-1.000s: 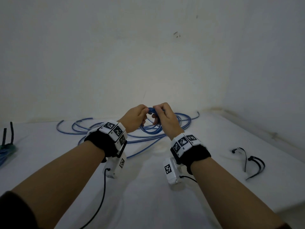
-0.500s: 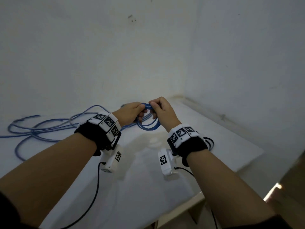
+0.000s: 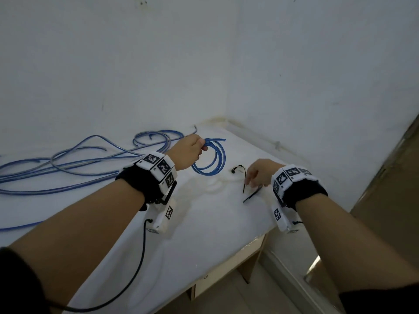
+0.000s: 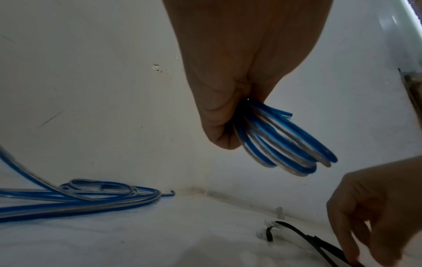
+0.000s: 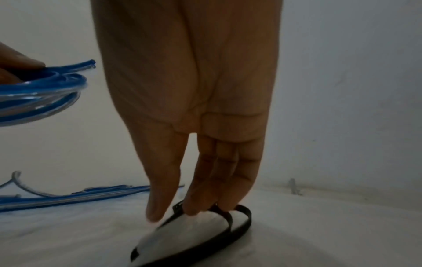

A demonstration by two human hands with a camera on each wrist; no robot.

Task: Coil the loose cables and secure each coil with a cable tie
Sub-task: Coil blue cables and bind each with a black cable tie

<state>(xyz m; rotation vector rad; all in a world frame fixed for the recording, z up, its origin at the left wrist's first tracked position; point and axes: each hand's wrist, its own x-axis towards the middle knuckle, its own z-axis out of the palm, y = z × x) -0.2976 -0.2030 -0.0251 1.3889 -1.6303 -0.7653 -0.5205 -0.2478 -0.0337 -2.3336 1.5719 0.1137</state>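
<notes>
Right hand (image 3: 260,172) has left the blue coil since a second ago and dropped to the table; both hands were on the coil then, now only the left holds it. The view has also swung right, so the table's right edge and the floor show.

Near: white table (image 3: 186,234), its front edge at 5 o'clock. Forearms come in from 7 and 4 o'clock, each with a black wrist strap and marker-tagged white camera block.

Mid, 3 o'clock of centre: right hand fingers point down, nearly straight, tips touching the black cable ties (image 3: 248,189) lying on the table. In the right wrist view the fingertips (image 5: 194,207) press on a looped tie (image 5: 239,222); cannot tell if any tie is pinched yet.

Mid, 11 o'clock of the right hand: left hand (image 3: 188,151) is raised off the table, fingers curled tight round the top of the small blue coil (image 3: 213,159). Coil hangs below and right of the fist, several loops, cut end sticking out at top. Untied.

Far, 9 to 11 o'clock: loose blue cables (image 3: 79,164) sprawl over the table toward the white wall (image 3: 136,64), well apart from the coil.
</notes>
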